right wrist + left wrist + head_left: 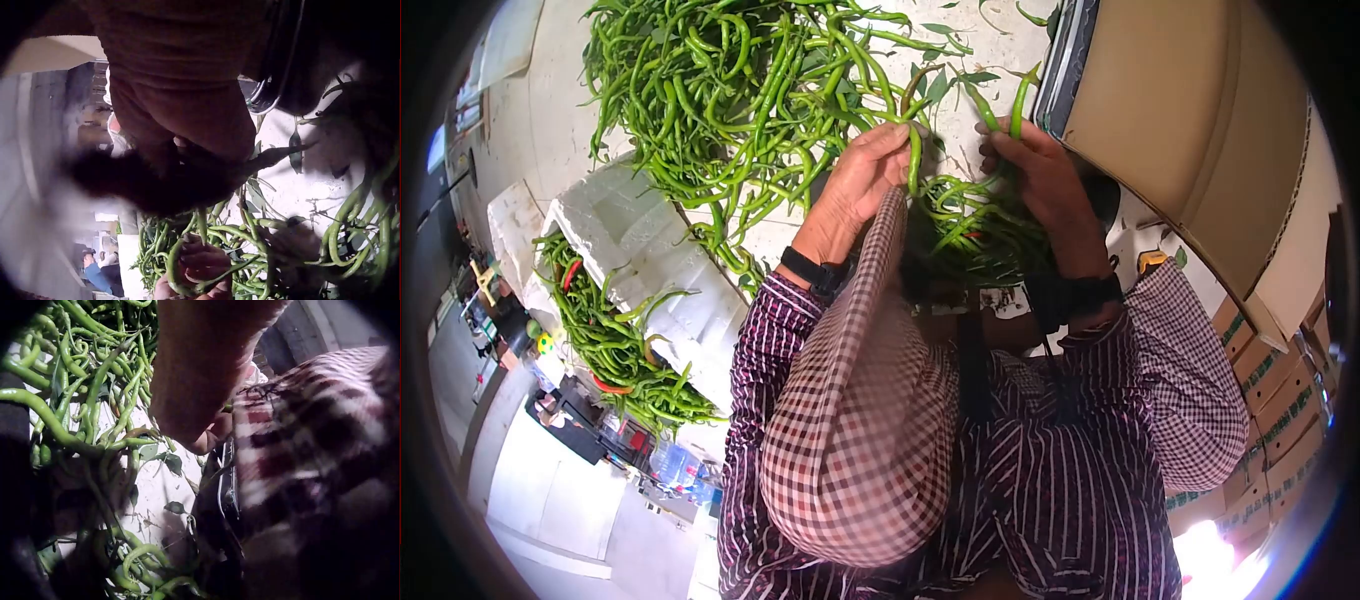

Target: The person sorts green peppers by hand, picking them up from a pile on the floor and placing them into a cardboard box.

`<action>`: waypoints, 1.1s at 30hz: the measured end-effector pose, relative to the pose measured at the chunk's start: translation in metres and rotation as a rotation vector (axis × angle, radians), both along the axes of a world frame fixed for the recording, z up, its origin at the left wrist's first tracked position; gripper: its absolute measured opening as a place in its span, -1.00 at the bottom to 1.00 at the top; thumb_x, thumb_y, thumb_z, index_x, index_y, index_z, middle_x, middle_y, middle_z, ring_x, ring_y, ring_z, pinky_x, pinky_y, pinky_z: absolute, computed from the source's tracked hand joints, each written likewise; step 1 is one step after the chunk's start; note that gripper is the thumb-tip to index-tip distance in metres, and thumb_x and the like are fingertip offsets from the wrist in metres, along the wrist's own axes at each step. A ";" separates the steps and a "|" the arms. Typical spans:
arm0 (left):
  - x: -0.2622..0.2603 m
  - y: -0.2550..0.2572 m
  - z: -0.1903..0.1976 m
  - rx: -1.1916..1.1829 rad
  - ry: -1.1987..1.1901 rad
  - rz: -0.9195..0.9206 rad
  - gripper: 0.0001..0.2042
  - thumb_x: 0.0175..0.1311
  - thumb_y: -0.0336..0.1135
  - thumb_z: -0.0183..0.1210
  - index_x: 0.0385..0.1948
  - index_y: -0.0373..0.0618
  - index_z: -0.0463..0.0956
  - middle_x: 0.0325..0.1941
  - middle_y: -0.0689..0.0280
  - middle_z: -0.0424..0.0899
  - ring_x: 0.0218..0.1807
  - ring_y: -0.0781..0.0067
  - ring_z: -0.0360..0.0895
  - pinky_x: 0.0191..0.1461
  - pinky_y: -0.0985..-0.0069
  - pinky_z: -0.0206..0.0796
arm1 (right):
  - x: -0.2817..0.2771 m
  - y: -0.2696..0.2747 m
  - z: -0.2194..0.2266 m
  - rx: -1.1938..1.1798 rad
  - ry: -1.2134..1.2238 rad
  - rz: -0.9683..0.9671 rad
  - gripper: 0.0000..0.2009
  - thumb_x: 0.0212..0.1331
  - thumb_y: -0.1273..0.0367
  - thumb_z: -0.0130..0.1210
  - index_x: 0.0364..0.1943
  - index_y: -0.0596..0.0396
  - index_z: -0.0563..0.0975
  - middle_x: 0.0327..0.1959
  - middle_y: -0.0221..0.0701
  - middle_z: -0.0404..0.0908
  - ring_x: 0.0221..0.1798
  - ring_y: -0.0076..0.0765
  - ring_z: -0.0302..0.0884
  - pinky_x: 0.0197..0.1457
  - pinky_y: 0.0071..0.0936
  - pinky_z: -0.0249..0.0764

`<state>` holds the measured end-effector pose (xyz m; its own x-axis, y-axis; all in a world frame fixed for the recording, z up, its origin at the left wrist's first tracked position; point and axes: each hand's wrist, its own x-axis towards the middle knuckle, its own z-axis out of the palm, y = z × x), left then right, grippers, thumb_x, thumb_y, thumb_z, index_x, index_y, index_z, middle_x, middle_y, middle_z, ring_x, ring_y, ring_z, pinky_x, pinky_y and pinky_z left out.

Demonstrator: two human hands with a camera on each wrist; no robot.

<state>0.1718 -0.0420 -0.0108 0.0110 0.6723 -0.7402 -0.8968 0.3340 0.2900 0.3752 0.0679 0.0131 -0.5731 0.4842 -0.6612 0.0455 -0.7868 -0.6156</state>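
Pinching one slender, curved green chilli pepper (915, 163) in the bare left hand (862, 170) and two slim green peppers (1020, 100) in the bare right hand (1043, 172), near a small tangled green-pepper pile (992, 238), at likely risk of dropping one there through a loosened grip.

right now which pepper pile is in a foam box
The leftmost pile in the head view: a foam box walls it in, while the big pile spreads loose and the small pile lies near the right hand.
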 end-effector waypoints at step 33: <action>0.029 0.034 0.029 0.074 0.286 -0.200 -0.77 0.27 -0.43 0.17 -0.08 -0.26 0.46 -0.25 0.35 0.58 -0.25 0.59 0.49 -0.19 0.63 0.35 | -0.020 -0.027 0.004 1.460 -0.695 0.405 -0.68 -0.07 0.50 0.06 -0.13 0.09 0.51 -0.40 -0.30 0.36 -0.29 -0.12 0.43 -0.23 -0.17 0.29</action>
